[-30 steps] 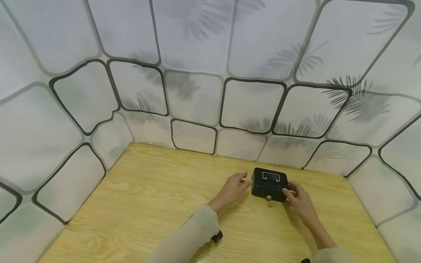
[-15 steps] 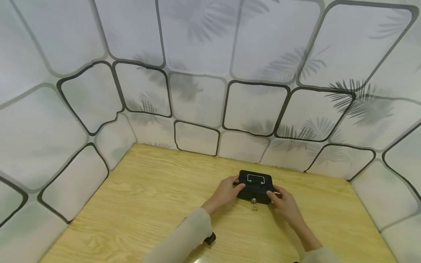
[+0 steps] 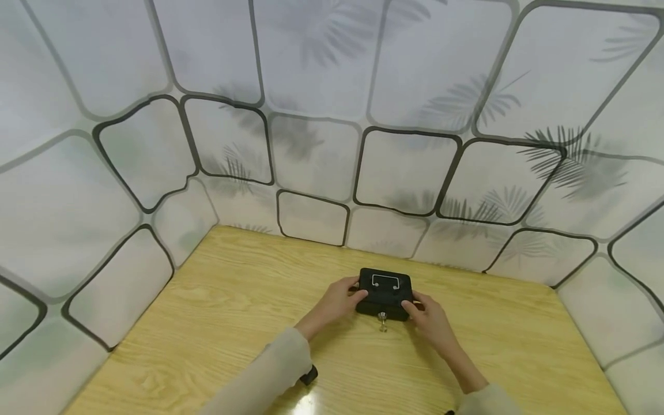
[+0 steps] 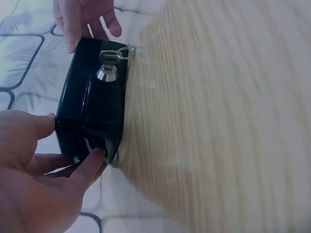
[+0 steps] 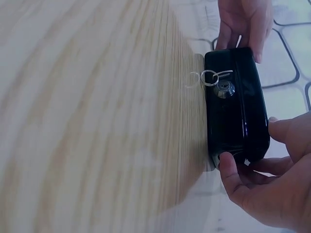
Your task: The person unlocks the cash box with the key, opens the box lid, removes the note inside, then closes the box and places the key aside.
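A small black cash box (image 3: 385, 295) with a silver carrying handle (image 3: 386, 281) on its lid stands on the wooden table, lid down flat. A key with a ring (image 4: 111, 57) sits in the front lock (image 5: 224, 89). My left hand (image 3: 337, 300) grips the left end, thumb by the lid's edge and fingers around the side. At the opposite end my right hand (image 3: 427, 320) holds on the same way. In the left wrist view the left thumb touches the upper edge, with fingertips low on the end wall. The far sides of the box are hidden.
The yellow wood-grain table (image 3: 233, 323) spreads around the box. Pale curtain-like walls (image 3: 316, 150) with dark outlines and leaf prints border it at the back and sides. A black strap piece (image 3: 308, 376) shows at the left sleeve.
The cash box has moved leftward across the table. My left hand, apart from the box a second ago, now grips its left end; the right hand has travelled along with it.
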Available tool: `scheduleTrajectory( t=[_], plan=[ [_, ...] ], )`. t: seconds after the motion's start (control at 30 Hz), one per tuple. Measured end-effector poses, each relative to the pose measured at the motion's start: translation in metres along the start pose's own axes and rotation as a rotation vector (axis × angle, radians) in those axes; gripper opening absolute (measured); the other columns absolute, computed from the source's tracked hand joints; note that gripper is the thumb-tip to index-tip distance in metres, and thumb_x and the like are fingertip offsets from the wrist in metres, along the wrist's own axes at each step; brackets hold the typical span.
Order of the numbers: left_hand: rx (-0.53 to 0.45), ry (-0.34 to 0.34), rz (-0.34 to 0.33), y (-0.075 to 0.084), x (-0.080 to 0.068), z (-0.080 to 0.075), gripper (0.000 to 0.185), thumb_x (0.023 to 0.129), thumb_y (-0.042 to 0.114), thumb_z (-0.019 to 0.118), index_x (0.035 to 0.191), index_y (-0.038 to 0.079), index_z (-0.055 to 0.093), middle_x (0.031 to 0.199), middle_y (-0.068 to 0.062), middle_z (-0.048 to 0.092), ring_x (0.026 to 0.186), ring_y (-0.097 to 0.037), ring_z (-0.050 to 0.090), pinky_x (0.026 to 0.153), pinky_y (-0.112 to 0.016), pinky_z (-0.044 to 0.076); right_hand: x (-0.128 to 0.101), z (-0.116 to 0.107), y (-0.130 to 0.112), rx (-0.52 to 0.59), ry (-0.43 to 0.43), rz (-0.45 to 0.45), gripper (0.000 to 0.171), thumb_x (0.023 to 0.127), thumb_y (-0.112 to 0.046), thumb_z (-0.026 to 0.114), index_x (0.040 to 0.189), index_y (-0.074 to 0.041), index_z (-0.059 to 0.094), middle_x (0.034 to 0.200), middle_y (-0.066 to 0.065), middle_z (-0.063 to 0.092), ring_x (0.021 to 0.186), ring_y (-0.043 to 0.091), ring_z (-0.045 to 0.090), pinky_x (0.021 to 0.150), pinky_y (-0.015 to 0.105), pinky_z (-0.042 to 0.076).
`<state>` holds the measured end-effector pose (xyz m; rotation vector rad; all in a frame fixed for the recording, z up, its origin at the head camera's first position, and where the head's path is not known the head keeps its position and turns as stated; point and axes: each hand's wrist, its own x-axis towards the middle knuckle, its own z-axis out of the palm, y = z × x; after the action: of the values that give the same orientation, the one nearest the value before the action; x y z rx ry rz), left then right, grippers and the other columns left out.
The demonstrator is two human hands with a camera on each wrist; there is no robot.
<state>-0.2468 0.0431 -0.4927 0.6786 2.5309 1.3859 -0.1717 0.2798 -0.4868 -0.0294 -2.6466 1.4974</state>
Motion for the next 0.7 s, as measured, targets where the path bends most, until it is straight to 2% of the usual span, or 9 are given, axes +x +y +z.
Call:
scheduleTrajectory(
  t=[0.17, 0.47, 0.7],
  plan=[
    [-0.017, 0.003, -0.026, -0.007, -0.005, -0.010, 0.057, 0.107, 0.032, 0.060, 0.153, 0.001, 0.047, 0.152, -0.019, 0.050, 0.137, -0.035, 0.052, 0.111, -0.048, 0.043, 0.003, 0.010, -0.006, -0.017, 0.001, -0.023, 0.044, 0.104, -0.010, 0.064, 0.138, 0.014, 0.055, 0.132, 0.034, 0.057, 0.109, 0.040, 0.068, 0.073, 0.028, 0.058],
    [-0.001, 0.019, 0.009, -0.024, -0.008, -0.027, 0.055, 0.106, 0.030, 0.061, 0.150, -0.002, 0.050, 0.150, -0.023, 0.052, 0.134, -0.037, 0.055, 0.111, -0.051, 0.043, 0.007, 0.026, -0.013, -0.021, -0.015, -0.039, 0.046, 0.102, -0.012, 0.066, 0.139, 0.013, 0.055, 0.131, 0.032, 0.057, 0.108, 0.039, 0.068, 0.071, 0.028, 0.058],
    [-0.008, 0.017, 0.021, -0.029, -0.010, -0.037, 0.055, 0.106, 0.028, 0.061, 0.149, -0.005, 0.050, 0.150, -0.025, 0.051, 0.134, -0.040, 0.053, 0.111, -0.053, 0.042, 0.010, 0.035, -0.015, -0.056, -0.005, -0.069, 0.046, 0.102, -0.013, 0.068, 0.138, 0.013, 0.057, 0.128, 0.031, 0.058, 0.107, 0.040, 0.067, 0.075, 0.032, 0.059]
  ],
)
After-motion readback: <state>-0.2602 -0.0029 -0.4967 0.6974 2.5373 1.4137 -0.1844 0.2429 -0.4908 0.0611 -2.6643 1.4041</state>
